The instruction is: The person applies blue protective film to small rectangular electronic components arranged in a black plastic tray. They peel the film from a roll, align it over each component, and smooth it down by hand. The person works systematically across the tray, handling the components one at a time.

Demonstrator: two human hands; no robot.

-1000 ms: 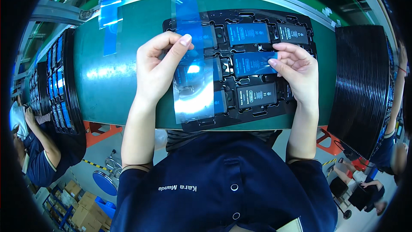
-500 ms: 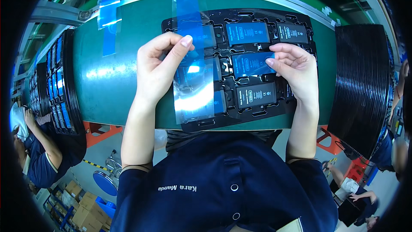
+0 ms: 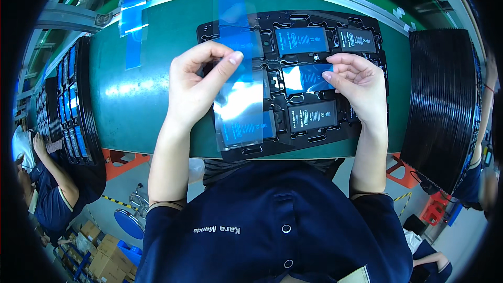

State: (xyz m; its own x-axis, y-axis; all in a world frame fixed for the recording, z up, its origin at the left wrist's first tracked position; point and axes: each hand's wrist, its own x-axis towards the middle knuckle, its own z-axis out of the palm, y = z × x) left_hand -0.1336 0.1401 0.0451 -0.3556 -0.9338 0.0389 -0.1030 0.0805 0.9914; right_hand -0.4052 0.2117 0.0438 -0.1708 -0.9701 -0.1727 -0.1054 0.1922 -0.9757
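Left hand [image 3: 199,81] and clear film [image 3: 238,107] have shifted slightly right — so the sheet seems unsettled; its fingers pinch it above the black tray [image 3: 291,145], mid-frame. Right hand [image 3: 359,81], centre-right — fingers nearly closed, apparently gripping blue film [image 3: 306,79].

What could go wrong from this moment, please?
The clear film pinched by the left hand hangs over batteries in the black tray; it might stick or snag there. The right hand seems to pinch the blue film; an uneven pull could crease it.
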